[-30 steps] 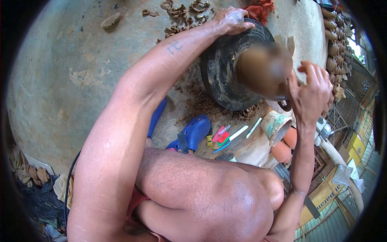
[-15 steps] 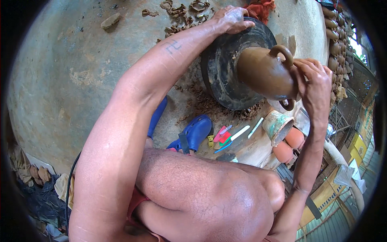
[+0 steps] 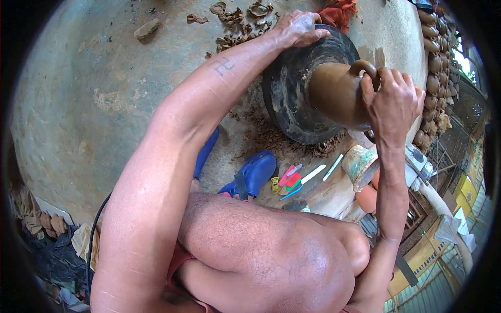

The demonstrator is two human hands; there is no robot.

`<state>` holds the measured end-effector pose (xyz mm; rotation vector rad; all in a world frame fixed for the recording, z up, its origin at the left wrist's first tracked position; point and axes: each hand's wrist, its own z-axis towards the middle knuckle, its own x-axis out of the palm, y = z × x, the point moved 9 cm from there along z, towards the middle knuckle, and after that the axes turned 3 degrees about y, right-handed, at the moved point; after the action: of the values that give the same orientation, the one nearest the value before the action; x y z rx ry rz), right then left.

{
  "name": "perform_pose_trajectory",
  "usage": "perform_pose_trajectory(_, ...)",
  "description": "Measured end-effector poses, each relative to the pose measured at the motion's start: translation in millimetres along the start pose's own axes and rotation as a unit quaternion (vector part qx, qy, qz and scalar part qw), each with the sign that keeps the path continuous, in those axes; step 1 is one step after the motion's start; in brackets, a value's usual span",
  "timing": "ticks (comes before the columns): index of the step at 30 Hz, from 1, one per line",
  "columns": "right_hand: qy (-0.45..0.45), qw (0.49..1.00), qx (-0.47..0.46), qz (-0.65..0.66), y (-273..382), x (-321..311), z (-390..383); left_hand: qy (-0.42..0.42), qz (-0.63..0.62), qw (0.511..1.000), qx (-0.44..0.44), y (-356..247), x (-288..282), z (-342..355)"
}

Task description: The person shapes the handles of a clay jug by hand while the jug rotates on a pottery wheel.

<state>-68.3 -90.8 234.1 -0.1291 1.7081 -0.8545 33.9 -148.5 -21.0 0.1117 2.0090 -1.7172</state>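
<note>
A wet brown clay pot [image 3: 336, 94] with loop handles stands on a black potter's wheel [image 3: 289, 107]. My left hand [image 3: 302, 28] has its fingers curled over the wheel's far rim. My right hand [image 3: 391, 104] is wrapped over the top of the pot beside the upper handle [image 3: 363, 65], thumb against it, and covers much of the mouth and the lower handle.
Clay trimmings [image 3: 232, 18], red cloth [image 3: 339, 10] and coloured hand tools [image 3: 310, 175] lie around the wheel. Crusted [image 3: 355, 167] and terracotta pots [image 3: 365, 201] sit at right, below rows of clay pots [image 3: 430, 62]. My blue clogs [image 3: 255, 172] are below the wheel.
My right hand has shifted left from the pot's outer end onto its top, by the upper handle, now hiding most of the lower handle. My left hand stays on the wheel's rim.
</note>
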Motion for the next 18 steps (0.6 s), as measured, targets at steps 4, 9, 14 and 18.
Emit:
perform_pose_trajectory(4,-0.011,0.999,0.03,0.0,1,5,-8,-0.008,-0.003,1.0,-0.006,0,-3,-2)
perform_pose_trajectory(9,0.01,0.997,0.081,0.004,1,11,-12,-0.016,0.001,1.0,0.009,2,-2,-4)
perform_pose_trajectory(14,-0.019,0.998,0.033,0.044,-3,5,-11,0.0,-0.009,1.0,-0.011,1,-2,-4)
perform_pose_trajectory(18,-0.071,0.993,-0.058,0.08,4,-5,0,-0.015,-0.004,1.0,-0.004,3,-1,-3)
